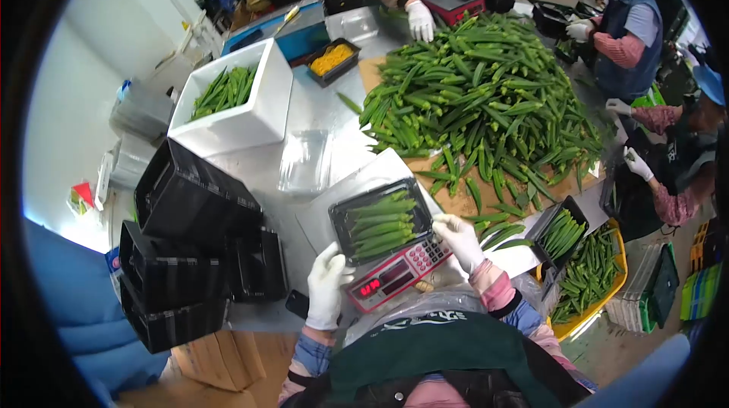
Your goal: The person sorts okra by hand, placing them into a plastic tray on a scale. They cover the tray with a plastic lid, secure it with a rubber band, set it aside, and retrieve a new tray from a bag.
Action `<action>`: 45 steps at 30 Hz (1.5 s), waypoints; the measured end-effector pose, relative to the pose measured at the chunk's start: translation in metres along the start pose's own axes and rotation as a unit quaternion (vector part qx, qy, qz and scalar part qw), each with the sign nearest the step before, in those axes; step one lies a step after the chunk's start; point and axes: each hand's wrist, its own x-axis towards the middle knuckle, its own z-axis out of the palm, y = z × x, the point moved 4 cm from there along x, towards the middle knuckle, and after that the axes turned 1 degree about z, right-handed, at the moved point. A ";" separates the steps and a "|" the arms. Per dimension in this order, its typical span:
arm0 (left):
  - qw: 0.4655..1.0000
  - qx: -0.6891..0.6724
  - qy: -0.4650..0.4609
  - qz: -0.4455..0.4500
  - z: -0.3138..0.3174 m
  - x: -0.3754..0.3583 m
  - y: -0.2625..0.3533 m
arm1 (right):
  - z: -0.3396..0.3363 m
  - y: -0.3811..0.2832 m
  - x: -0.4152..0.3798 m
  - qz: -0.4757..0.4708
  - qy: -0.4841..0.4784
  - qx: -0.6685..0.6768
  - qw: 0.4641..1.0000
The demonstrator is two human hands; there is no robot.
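Note:
A black tray [343, 220] of okra pods [383, 226] laid side by side rests on a red-and-white digital scale [400, 274] with a lit red display. My left hand [326, 286], in a white glove, is beside the tray's lower left corner, fingers apart and holding nothing. At the tray's right edge is my right hand [460, 242], also gloved, its thumb and fingers close together on the rim. Beyond the scale, a large heap of loose okra [486, 97] covers a brown board [433, 184].
Black trays [194, 195] stand stacked at left, near a white foam box [266, 104] holding okra. Clear plastic trays [305, 161] lie beyond the scale. A yellow crate [619, 279] of okra stands at right. Co-workers' gloved hands [420, 21] are around the table.

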 end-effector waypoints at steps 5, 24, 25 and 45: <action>0.988 -0.146 -0.002 -0.040 0.007 -0.001 -0.009 | 0.001 -0.013 -0.001 0.000 -0.012 -0.002 1.000; 0.928 -0.351 -0.098 -0.082 0.005 0.010 -0.025 | -0.002 0.024 0.012 0.094 -0.135 0.316 0.934; 0.915 -0.379 -0.115 -0.084 0.006 0.012 -0.027 | 0.001 0.020 0.011 0.097 -0.127 0.336 0.928; 0.993 -0.075 -0.096 0.002 -0.012 0.098 0.027 | 0.018 -0.065 0.095 -0.093 -0.018 -0.136 0.986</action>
